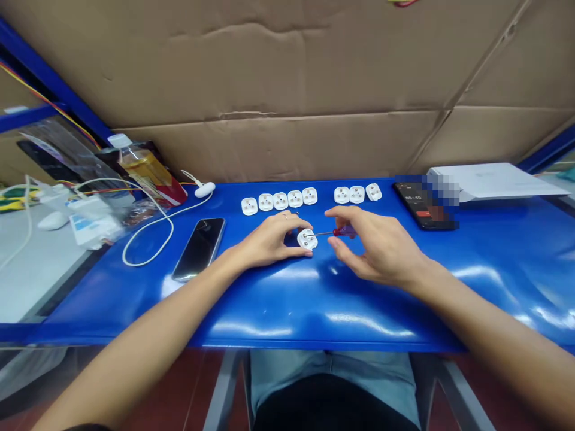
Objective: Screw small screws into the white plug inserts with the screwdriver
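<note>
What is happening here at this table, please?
A person is working with both bare hands at a blue table. The left hand steadies a white round plug. The right hand is at a red-handled screwdriver, whose thin shaft reaches to that plug. Eight more white plugs sit in two groups farther along the table.

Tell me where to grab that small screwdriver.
Take the red-and-purple handle of the screwdriver from the right, beside the right hand. The thin shaft runs left into the white plug housing under the left hand, leaving only the handle free.
</note>
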{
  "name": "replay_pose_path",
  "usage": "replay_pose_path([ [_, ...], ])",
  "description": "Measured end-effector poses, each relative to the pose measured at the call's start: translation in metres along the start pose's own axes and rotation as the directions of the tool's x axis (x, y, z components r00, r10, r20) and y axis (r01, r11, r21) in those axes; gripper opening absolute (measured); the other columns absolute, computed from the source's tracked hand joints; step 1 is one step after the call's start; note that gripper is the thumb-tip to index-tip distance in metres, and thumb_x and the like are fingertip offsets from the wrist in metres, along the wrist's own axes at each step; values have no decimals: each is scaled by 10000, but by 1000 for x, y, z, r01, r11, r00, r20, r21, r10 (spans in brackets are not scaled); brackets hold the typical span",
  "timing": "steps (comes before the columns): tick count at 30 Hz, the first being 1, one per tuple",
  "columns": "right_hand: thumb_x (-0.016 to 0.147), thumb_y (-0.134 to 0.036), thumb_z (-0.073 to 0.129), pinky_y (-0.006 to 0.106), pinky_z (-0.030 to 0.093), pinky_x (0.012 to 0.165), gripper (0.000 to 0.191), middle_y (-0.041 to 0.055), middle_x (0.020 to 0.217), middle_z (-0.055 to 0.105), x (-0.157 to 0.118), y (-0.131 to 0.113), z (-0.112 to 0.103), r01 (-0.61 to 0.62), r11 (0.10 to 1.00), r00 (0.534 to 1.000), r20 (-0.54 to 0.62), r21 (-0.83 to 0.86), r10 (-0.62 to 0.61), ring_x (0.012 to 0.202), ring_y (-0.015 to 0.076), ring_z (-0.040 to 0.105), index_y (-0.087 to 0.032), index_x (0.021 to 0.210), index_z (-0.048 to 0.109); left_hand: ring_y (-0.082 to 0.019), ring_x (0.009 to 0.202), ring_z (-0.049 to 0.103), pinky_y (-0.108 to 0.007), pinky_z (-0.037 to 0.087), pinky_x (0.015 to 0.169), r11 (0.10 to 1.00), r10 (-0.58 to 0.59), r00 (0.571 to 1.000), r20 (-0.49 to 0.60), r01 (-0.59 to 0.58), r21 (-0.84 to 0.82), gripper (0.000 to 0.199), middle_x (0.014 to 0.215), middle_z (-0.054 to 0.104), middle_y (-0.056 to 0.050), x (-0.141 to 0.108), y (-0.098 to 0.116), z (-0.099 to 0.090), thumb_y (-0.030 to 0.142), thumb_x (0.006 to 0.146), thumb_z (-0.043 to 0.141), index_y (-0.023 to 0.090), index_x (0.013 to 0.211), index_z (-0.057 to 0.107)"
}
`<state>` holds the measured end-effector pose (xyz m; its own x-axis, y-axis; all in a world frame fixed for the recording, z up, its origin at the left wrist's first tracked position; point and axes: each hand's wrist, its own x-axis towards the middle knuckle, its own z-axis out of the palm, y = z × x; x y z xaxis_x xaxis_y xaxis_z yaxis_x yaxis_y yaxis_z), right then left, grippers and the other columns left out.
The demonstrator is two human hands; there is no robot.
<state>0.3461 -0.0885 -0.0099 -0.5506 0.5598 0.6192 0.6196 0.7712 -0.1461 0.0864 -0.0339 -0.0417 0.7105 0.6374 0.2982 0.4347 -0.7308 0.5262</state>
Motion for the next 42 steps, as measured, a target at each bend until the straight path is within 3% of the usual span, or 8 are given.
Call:
replay_pose_path([
  [4, 1078, -287, 534, 317, 510, 574, 217, 49, 848, 782, -1, 2, 2, -19, 995, 1000, -21, -102, 17, 662, 208, 736, -155, 1223, 627, -235, 991, 664, -353, 508, 887, 1000, -3, 1000, 3, 3, 15, 492, 1094, 742, -64, -1, -2, -1, 526, 888, 826, 208, 1249, 720],
  [10, 968, -160, 557, 359, 606, 781, 327, 124, 1061, 754, 0, 1, 2, 0, 1000, 1000, 26, 7, 0, 910, 251, 773, -125, 1293, 571, -236, 1000, 685, -358, 520, 912, 1000, -14, 1000, -3, 14, 21, 493, 1132, 750, -69, -1, -4, -2, 536, 902, 809, 210, 1260, 715],
  [16, 1094, -351, 518, 312, 526, 569, 250, 55, 852, 768, -2, 4, 4, -69, 996, 997, 17, -61, 70, 690, 226, 753, -164, 1245, 588, -232, 971, 684, -348, 508, 890, 999, -20, 1000, 7, 20, 45, 504, 1087, 746, -69, 0, -4, -1, 532, 907, 806, 190, 1266, 715],
  [23, 1003, -188, 525, 354, 599, 755, 269, 119, 1081, 758, -1, 2, 4, -53, 999, 998, 17, 12, 53, 860, 233, 767, -172, 1271, 544, -227, 956, 686, -341, 505, 867, 1000, -1, 1000, -7, 2, 21, 492, 1074, 745, -64, -1, -6, 1, 528, 910, 804, 199, 1266, 718],
  [28, 1090, -296, 496, 331, 563, 639, 194, 70, 931, 783, -2, 4, 4, -91, 995, 995, 40, -26, 92, 772, 239, 769, -194, 1243, 556, -229, 970, 686, -343, 513, 876, 1000, -16, 1000, 11, 16, 19, 506, 1110, 745, -76, -1, -6, 1, 523, 917, 798, 188, 1286, 710],
  [34, 1000, -147, 495, 367, 603, 787, 265, 128, 1074, 746, -1, 2, 1, 43, 998, 999, 17, 43, -43, 918, 245, 757, -171, 1261, 531, -234, 977, 691, -346, 512, 879, 1000, -26, 999, 32, 26, 1, 512, 1116, 747, -73, -1, -4, 0, 554, 912, 790, 199, 1271, 708],
  [39, 1077, -266, 515, 348, 550, 652, 152, 97, 947, 767, -2, 3, 0, 34, 998, 997, 71, -45, -31, 780, 244, 746, -175, 1177, 583, -230, 990, 689, -333, 504, 873, 1000, -27, 999, 41, 27, 5, 505, 1120, 749, -70, 0, -1, 0, 541, 909, 799, 184, 1255, 713],
  [42, 1068, -198, 478, 350, 532, 653, 153, 96, 923, 758, -1, 3, -1, 96, 993, 994, 56, -70, -92, 778, 244, 722, -175, 1153, 604, -230, 994, 690, -335, 504, 879, 999, -33, 998, 46, 33, -2, 505, 1131, 749, -72, 0, 0, 0, 541, 906, 803, 186, 1255, 717],
])
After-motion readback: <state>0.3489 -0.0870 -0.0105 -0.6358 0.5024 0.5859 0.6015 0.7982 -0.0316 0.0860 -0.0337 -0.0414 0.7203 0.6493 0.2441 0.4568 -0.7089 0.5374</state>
